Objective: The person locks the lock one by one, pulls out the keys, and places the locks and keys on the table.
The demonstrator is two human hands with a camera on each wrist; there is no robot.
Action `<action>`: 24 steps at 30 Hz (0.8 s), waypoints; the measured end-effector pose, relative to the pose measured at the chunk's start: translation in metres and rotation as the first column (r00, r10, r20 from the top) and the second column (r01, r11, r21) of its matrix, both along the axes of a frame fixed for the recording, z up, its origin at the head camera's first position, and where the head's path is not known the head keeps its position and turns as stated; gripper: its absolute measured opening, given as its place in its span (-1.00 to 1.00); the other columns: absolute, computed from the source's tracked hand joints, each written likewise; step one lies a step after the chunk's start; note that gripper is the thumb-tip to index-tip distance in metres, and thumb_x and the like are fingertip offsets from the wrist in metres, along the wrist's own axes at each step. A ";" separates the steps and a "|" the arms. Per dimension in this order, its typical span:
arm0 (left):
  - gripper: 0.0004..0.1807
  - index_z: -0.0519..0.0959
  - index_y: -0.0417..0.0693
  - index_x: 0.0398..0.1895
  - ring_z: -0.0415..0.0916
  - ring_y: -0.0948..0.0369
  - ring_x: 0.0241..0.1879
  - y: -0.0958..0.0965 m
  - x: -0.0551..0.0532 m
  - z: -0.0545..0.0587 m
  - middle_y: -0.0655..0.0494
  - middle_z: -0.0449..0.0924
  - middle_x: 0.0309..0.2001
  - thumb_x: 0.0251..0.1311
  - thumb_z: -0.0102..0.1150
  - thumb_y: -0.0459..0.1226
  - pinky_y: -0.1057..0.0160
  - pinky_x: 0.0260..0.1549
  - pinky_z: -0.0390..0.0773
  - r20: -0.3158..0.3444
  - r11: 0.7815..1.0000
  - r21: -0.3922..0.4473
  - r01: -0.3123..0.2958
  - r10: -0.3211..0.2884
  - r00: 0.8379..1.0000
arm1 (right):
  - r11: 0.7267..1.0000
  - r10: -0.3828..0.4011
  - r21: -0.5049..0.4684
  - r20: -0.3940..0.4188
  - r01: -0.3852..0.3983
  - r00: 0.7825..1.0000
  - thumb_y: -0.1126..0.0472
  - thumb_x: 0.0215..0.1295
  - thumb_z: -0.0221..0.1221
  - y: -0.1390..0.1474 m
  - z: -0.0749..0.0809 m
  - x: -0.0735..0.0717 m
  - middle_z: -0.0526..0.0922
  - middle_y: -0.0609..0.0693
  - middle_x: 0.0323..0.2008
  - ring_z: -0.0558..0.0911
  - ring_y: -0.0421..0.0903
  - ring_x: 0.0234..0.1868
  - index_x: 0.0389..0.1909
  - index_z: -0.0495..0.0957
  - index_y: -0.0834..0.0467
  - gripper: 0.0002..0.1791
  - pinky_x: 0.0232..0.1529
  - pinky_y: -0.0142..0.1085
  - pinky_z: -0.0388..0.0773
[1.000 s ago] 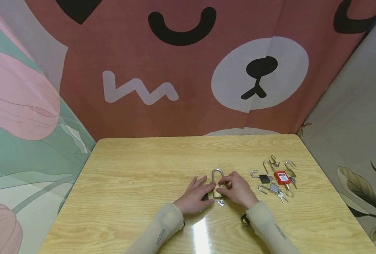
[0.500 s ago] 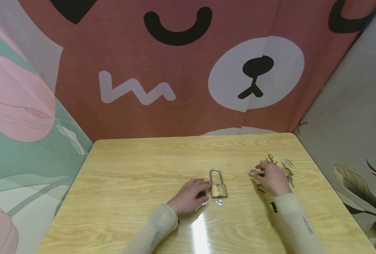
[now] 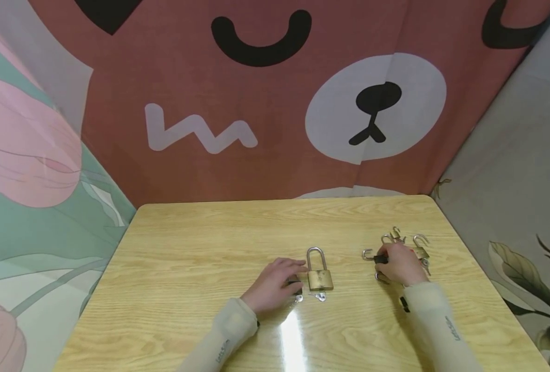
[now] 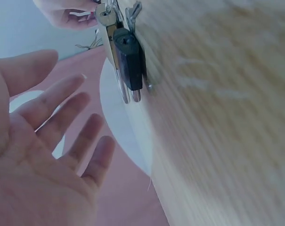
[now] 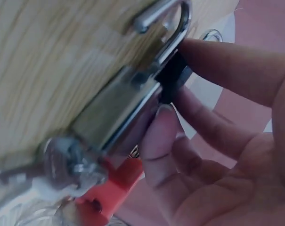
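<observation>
My right hand (image 3: 401, 262) pinches a black padlock (image 5: 173, 77) between thumb and fingers, its open shackle (image 3: 366, 254) pointing left. In the right wrist view, a silver padlock (image 5: 111, 110) with its shackle open lies in front of it. My left hand (image 3: 272, 285) is spread, fingers relaxed, beside another black padlock (image 4: 128, 59); the left wrist view shows a gap between them. Just right of that lock lies a brass padlock (image 3: 320, 280) with a long closed shackle and keys (image 3: 320, 296) at its base.
Around the right hand lie more padlocks: a small brass one (image 3: 395, 233), a brass one with an open shackle (image 3: 421, 252), and a red one (image 5: 116, 188) mostly hidden in the head view. The wooden table (image 3: 200, 243) meets a bear-print cloth (image 3: 275, 175) behind.
My right hand has left the brass padlock, moved right to the group of locks and taken hold of a black one. My left hand has drawn slightly left, away from the brass padlock.
</observation>
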State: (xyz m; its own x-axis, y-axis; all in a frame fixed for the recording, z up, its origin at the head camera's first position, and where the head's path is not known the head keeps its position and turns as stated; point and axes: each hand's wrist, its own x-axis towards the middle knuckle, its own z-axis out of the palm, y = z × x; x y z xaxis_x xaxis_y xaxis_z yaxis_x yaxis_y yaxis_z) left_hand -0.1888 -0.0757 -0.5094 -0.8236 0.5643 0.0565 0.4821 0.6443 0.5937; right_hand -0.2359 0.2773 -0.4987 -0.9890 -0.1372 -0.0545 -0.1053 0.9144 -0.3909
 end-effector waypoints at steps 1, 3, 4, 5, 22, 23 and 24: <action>-0.57 0.53 0.06 0.37 0.36 0.13 0.43 -0.001 0.000 0.001 0.20 0.44 0.46 0.49 0.18 -0.17 -0.12 0.45 0.31 -0.006 1.000 0.008 -0.003 0.003 1.000 | 1.000 -0.002 -0.003 -0.010 0.001 1.000 0.22 0.16 0.43 -0.001 0.000 0.000 0.69 0.26 -0.21 0.65 0.23 -0.16 -0.16 0.66 0.31 -0.70 -0.11 0.18 0.59; -0.58 0.54 0.05 0.36 0.38 0.14 0.41 -0.002 0.000 0.002 0.19 0.45 0.46 0.49 0.17 -0.17 -0.10 0.44 0.32 -0.017 1.000 0.023 -0.006 0.006 1.000 | 1.000 -0.008 -0.022 -0.053 0.007 0.999 0.21 0.18 0.42 -0.006 0.000 0.001 0.68 0.28 -0.20 0.64 0.24 -0.15 -0.15 0.64 0.32 -0.69 -0.10 0.18 0.59; -0.58 0.54 0.05 0.36 0.38 0.13 0.41 -0.002 -0.001 0.003 0.19 0.45 0.45 0.49 0.17 -0.17 -0.10 0.44 0.34 -0.022 0.999 0.034 -0.009 0.009 1.000 | 0.999 -0.009 -0.041 -0.084 0.005 0.996 0.21 0.20 0.42 -0.009 0.001 0.002 0.67 0.29 -0.19 0.64 0.24 -0.15 -0.14 0.63 0.33 -0.69 -0.11 0.18 0.59; -0.58 0.54 0.05 0.36 0.39 0.13 0.40 -0.003 -0.001 0.003 0.18 0.46 0.44 0.50 0.17 -0.18 -0.09 0.43 0.37 -0.024 0.999 0.048 -0.012 0.014 1.000 | 0.998 -0.013 -0.066 -0.114 0.005 0.993 0.21 0.22 0.41 -0.014 0.002 0.003 0.66 0.30 -0.18 0.64 0.24 -0.15 -0.12 0.63 0.33 -0.68 -0.11 0.17 0.60; -0.62 0.52 -0.10 0.23 0.75 -0.01 -0.22 0.000 -0.005 0.013 -0.22 0.74 -0.10 0.67 -0.18 -0.10 0.24 -0.23 0.74 0.276 0.849 0.506 -0.150 0.005 0.961 | 0.906 0.301 -0.135 -0.463 -0.402 0.834 0.37 0.05 0.55 -0.147 0.028 0.046 0.59 0.05 -0.13 0.68 -0.10 -0.25 -0.05 0.63 0.21 -0.56 -0.27 -0.28 0.68; -0.64 0.54 -0.12 0.16 0.75 0.02 -0.26 0.000 -0.004 0.014 -0.22 0.75 -0.14 0.67 -0.18 -0.12 0.23 -0.27 0.74 0.275 0.839 0.521 -0.159 0.011 0.961 | 0.902 0.308 -0.129 -0.478 -0.412 0.823 0.37 0.04 0.56 -0.150 0.028 0.047 0.59 0.04 -0.13 0.68 -0.11 -0.25 -0.05 0.63 0.20 -0.56 -0.26 -0.28 0.67; -0.66 0.56 -0.14 0.08 0.75 0.06 -0.29 0.000 -0.004 0.014 -0.22 0.75 -0.19 0.67 -0.18 -0.14 0.24 -0.30 0.75 0.269 0.830 0.533 -0.167 0.021 0.963 | 0.899 0.310 -0.128 -0.490 -0.420 0.814 0.37 0.03 0.57 -0.152 0.028 0.047 0.59 0.03 -0.13 0.68 -0.11 -0.25 -0.06 0.63 0.19 -0.55 -0.26 -0.29 0.67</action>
